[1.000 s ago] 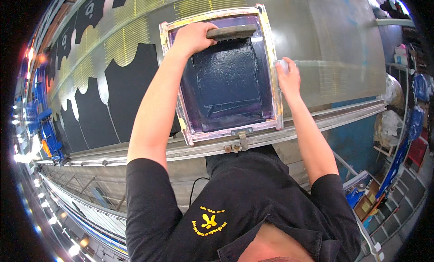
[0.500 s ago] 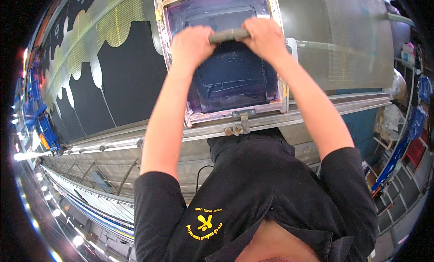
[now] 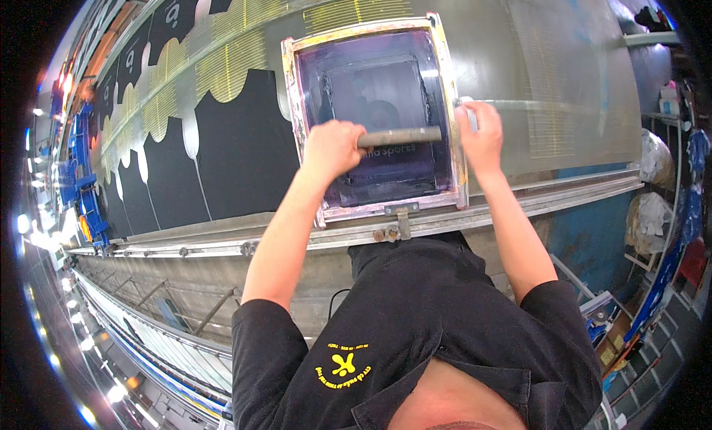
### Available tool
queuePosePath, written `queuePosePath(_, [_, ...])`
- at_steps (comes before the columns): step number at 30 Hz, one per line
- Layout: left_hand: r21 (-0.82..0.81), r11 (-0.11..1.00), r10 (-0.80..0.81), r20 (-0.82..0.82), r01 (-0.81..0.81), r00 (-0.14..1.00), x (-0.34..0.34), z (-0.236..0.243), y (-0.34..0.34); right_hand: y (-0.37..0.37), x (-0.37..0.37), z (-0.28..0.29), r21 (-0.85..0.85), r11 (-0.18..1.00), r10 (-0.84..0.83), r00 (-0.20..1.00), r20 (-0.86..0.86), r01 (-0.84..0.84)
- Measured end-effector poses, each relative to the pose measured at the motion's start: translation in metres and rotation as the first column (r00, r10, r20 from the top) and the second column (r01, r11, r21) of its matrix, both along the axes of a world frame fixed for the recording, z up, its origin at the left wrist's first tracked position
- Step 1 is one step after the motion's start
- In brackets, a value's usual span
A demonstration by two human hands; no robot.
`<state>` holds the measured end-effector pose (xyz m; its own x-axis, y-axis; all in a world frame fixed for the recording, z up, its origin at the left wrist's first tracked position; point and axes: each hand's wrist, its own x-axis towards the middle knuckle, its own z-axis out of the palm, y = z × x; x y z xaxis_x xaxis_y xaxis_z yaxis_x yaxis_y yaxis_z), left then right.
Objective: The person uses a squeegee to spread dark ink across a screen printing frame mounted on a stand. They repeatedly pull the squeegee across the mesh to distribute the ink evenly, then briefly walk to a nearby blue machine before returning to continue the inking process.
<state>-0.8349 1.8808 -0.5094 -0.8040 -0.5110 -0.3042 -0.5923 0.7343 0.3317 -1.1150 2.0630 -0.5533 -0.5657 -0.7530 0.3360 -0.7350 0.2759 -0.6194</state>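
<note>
A screen-printing frame (image 3: 449,74) with worn, paint-stained edges lies on the long table in front of me. Its mesh (image 3: 371,81) carries dark ink, and a darker printed design shows through it. My left hand (image 3: 334,148) is closed around one end of a squeegee (image 3: 400,137), held crosswise over the lower half of the mesh. The squeegee's other end is free. At the frame's right side, my right hand (image 3: 482,137) curls its thumb and fingers about a white side handle (image 3: 466,101), which the fingers partly cover.
Black fabric pieces (image 3: 241,148) lie along the table to the left, beside yellow-lined areas. A metal rail (image 3: 326,237) runs along the near edge, with a clamp (image 3: 400,222) on the screen frame. Bare grey tabletop (image 3: 512,81) stretches right, toward shelving with bagged items (image 3: 653,159).
My right hand has let go of the squeegee and moved right to the frame's side handle. The squeegee, now only in my left hand, has come nearer to me.
</note>
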Motion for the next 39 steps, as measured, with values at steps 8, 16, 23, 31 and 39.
queuePosePath(8, [0.009, 0.999, 0.046, -0.135, -0.045, 0.990, -0.060, -0.016, -0.139, -0.032, -0.048, -0.049, 0.425, 0.903, -0.352, 0.683, 0.640, 0.067])
queuePosePath(16, [0.076, 0.991, 0.129, -0.418, -0.106, 0.899, 0.000, -0.047, -0.060, -0.045, -0.046, -0.028, 0.332, 0.934, -0.297, 0.798, 0.524, 0.131])
queuePosePath(23, [0.040, 0.994, 0.106, -0.457, -0.099, 0.883, 0.088, -0.039, 0.129, -0.049, -0.038, -0.019, 0.222, 0.963, -0.236, 0.873, 0.426, 0.152])
queuePosePath(31, [-0.002, 0.994, 0.096, -0.387, -0.105, 0.917, 0.168, -0.016, 0.085, -0.084, 0.053, -0.016, -0.007, 0.985, -0.143, 0.841, 0.522, 0.172])
queuePosePath(39, [0.031, 0.991, 0.133, -0.205, -0.129, 0.970, 0.375, -0.031, -0.015, -0.161, 0.283, -0.077, 0.006, 0.977, -0.185, 0.843, 0.505, 0.211])
